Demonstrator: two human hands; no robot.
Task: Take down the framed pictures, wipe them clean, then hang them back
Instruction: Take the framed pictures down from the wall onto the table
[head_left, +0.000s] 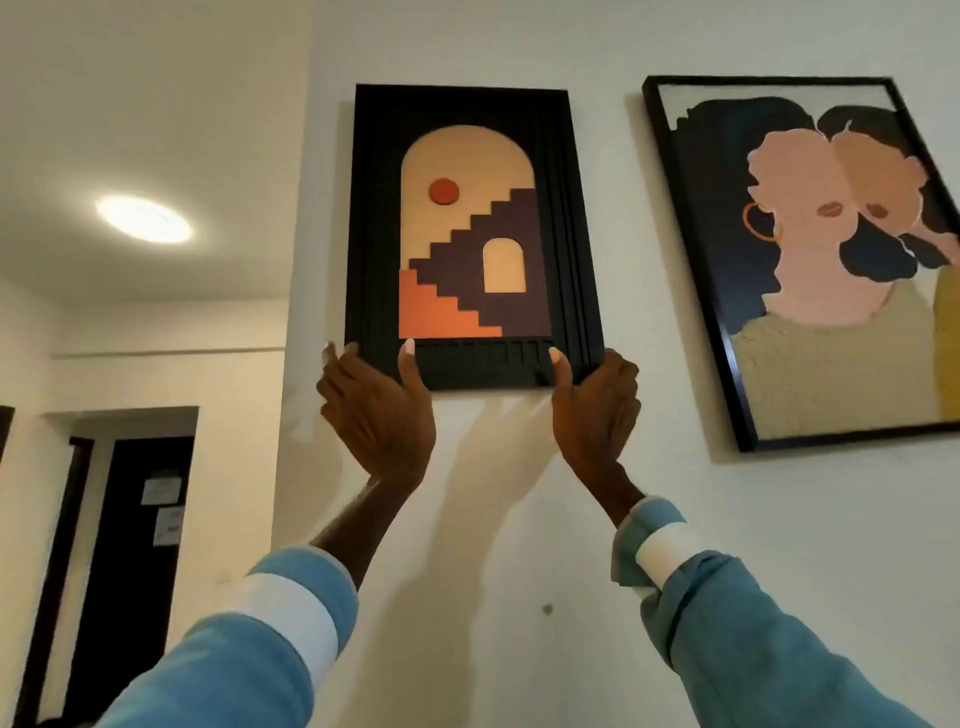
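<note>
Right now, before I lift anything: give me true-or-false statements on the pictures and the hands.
The left hand and right hand grip the arch picture by its bottom corners. True.
The portrait picture hangs to its right, untouched. True.
The arch picture lies on a table. False: it is up against the wall.
The ceiling light is off. False: the ceiling light is lit.
One hand holds a cloth. False: no cloth shows.

The arch picture (472, 234) hangs on the wall (571, 519), left of the portrait picture (831, 260), doorway (130, 545) far left
</note>
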